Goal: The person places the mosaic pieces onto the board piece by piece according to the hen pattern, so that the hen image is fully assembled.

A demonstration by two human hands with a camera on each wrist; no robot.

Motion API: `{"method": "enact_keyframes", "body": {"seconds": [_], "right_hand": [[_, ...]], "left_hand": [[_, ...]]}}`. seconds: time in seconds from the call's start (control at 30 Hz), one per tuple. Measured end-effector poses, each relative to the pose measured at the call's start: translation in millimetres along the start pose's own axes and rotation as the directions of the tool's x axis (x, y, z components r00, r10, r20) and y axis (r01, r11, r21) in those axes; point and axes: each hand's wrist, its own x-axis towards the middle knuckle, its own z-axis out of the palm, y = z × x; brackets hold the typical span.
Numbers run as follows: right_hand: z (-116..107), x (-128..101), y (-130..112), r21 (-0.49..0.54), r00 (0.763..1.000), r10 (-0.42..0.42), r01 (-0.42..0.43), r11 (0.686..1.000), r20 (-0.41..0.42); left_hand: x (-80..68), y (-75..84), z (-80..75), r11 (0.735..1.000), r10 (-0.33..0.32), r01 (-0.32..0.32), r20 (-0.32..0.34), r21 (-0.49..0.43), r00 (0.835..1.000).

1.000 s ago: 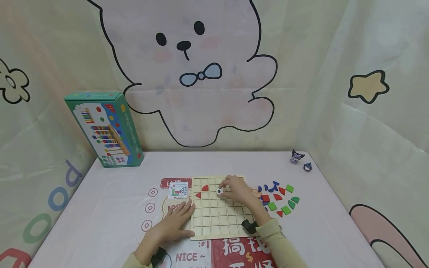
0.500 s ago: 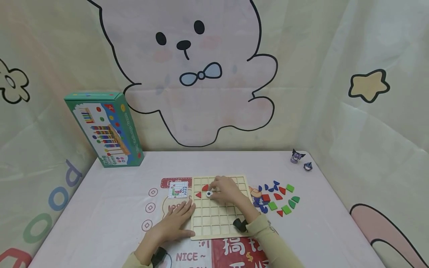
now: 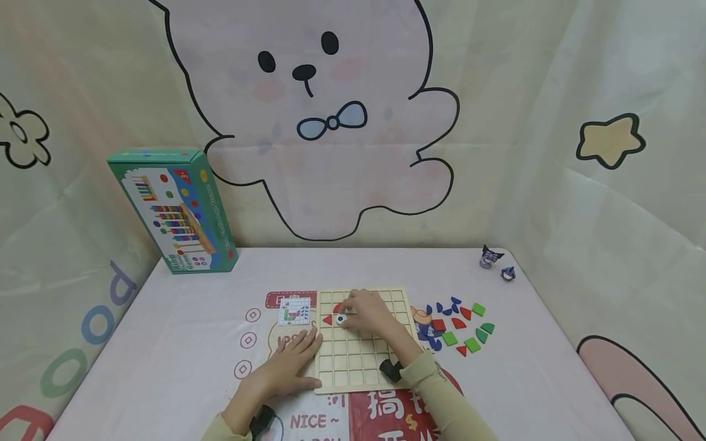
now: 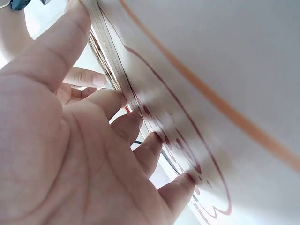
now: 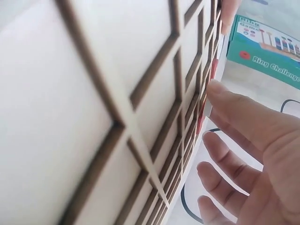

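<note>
A wooden grid board [image 3: 358, 361] lies flat on the table. My right hand [image 3: 366, 312] hovers low over its upper left part, fingertips at a small white round piece with a dark centre [image 3: 341, 319]. Two red pieces [image 3: 328, 320] sit in cells just left of it. In the right wrist view the right hand [image 5: 253, 154] shows spread, fairly straight fingers beside the board [image 5: 93, 93]; the white piece is hidden there. My left hand [image 3: 287, 364] lies flat on the table, fingers [image 4: 117, 101] against the board's left edge [image 4: 112, 56].
A small pattern card [image 3: 293, 310] lies left of the board's top corner. Several loose red, green and blue pieces [image 3: 458, 324] are scattered to the right. A green toy box [image 3: 173, 211] leans at the back left. Two small figurines [image 3: 489, 257] stand at the back right.
My right hand moved left across the board's upper rows with the white piece at its fingertips, then nearly stopped. The left hand stayed put.
</note>
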Motion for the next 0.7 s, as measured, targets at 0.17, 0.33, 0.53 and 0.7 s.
{"method": "enact_keyframes", "body": {"seconds": [0.17, 0.33, 0.53, 0.7], "right_hand": [[2.0, 1.2, 0.1, -0.006, 1.000, 0.022, -0.021, 1.000, 0.011], [3.1, 1.8, -0.7, -0.005, 0.999, 0.032, -0.032, 0.999, 0.013], [3.7, 1.5, -1.5, -0.010, 0.999, 0.037, -0.037, 0.999, 0.006], [4.0, 1.9, -1.0, -0.019, 0.999, 0.040, -0.040, 0.999, 0.009]], "left_hand": [[0.4, -0.5, -0.1, 1.000, -0.002, 0.002, -0.001, 0.009, 1.000], [1.4, -0.9, -0.1, 1.000, -0.009, 0.009, 0.003, 0.016, 1.000], [1.1, -0.7, -0.8, 1.000, -0.008, 0.008, 0.003, 0.021, 1.000], [1.3, -1.0, -0.4, 1.000, -0.006, 0.006, 0.000, 0.023, 1.000]]}}
